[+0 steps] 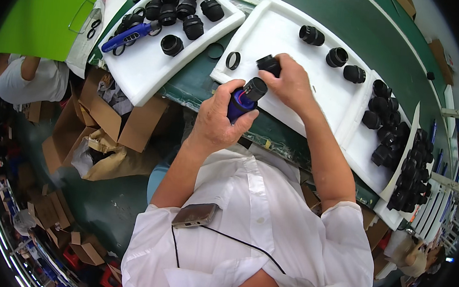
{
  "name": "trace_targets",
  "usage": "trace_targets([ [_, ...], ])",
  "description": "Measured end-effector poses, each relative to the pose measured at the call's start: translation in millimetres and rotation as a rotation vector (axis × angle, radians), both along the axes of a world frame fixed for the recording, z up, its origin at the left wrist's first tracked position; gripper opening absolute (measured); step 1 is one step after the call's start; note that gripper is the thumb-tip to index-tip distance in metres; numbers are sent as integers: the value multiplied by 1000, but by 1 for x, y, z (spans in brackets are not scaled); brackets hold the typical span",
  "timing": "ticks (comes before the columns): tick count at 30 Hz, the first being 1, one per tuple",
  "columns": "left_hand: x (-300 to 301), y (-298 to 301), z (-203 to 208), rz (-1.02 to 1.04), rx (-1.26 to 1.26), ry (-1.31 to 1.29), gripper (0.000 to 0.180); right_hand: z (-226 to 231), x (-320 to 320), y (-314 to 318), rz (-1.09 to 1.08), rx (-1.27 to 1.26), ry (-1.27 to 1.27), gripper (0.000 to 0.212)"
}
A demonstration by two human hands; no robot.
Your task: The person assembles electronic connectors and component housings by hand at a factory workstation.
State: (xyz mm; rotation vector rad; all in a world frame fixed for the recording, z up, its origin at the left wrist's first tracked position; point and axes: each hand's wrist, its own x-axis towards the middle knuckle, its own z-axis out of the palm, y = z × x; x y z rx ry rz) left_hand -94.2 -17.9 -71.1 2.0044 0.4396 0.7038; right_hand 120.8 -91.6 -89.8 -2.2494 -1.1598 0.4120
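My left hand [215, 121] is wrapped round a blue cylindrical device [239, 104]. Its black round end points up, and a bit of red wire shows on its side. Just beyond it, my right hand [292, 85] grips a short black cylindrical part [268, 65] over the near left corner of a white foam tray [314, 91]. The two pieces are apart. A thin black ring [233, 60] stands in the tray left of my right hand. Three black cylindrical parts [336, 57] lie spread along the tray's far side.
A second foam tray [137, 79] at left holds several black parts and a blue handheld tool [127, 38]. More black parts [385, 118] crowd the right. Open cardboard boxes [105, 107] stand below the green table [185, 89]. A person in white [32, 79] is at far left.
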Motion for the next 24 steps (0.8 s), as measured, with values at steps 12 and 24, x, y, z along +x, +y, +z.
trace_targets([
  [12,11,3,19,-286,155,106,60,91,17,-79,546,126,468,58],
  [24,34,-18,30,-448,247,233,65,96,5,-96,589,106,139,50],
])
